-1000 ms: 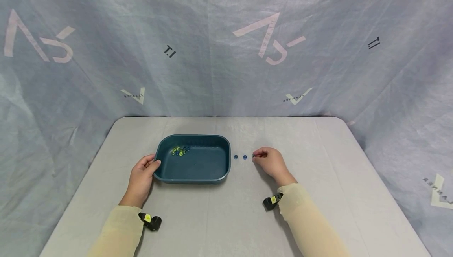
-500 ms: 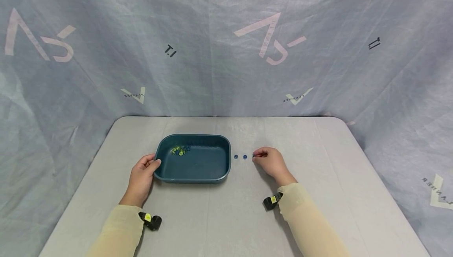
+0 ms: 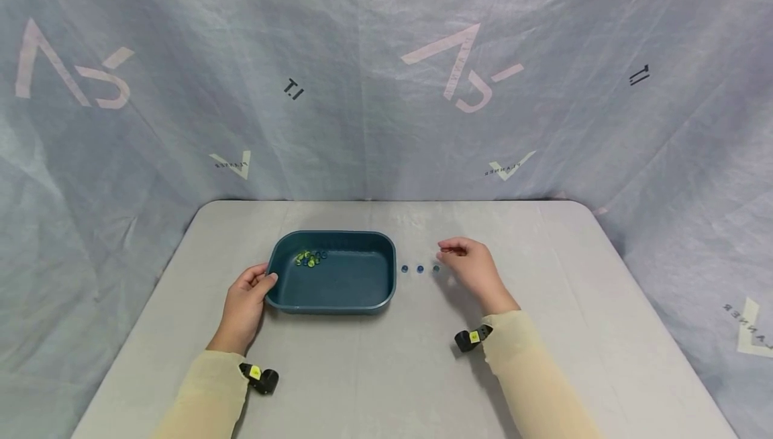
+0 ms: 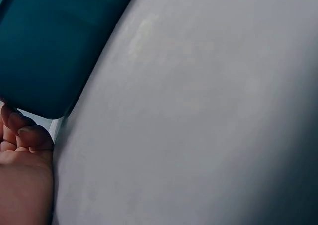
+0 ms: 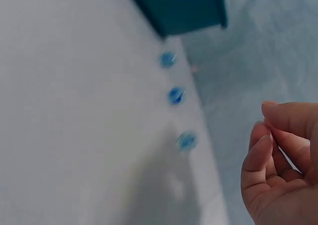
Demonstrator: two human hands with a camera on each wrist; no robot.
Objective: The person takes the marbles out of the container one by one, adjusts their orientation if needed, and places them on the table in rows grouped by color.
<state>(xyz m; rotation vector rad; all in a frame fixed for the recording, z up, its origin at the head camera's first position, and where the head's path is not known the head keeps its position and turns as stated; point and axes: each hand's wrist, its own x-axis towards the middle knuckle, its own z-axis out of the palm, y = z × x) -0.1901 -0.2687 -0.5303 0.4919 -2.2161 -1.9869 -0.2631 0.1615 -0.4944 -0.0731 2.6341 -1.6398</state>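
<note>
In the head view a dark teal rectangular tray [image 3: 344,282] lies on the table. My left hand [image 3: 243,305] grips its left rim, thumb over the edge and fingers against the outside. Several yellow-green and blue glass beads [image 3: 311,259] are clustered in the tray's back left. To the tray's right, three small blue glass beads form a row: a near one [image 3: 404,268], a middle one [image 3: 420,269] and a paler outer one [image 3: 436,268]. My right hand [image 3: 476,270] hovers just above and right of the outer bead, fingers loosely bent, with nothing seen between them.
The light grey table [image 3: 374,372] has rounded back corners. Behind it and at both sides hangs a grey printed cloth [image 3: 362,90]. A small black camera sits on each wrist, the left one [image 3: 262,380] and the right one [image 3: 468,340].
My right hand has let go of the outer bead, which now lies on the table in line with the other two, and has lifted up and slightly right. My left hand stays on the tray.
</note>
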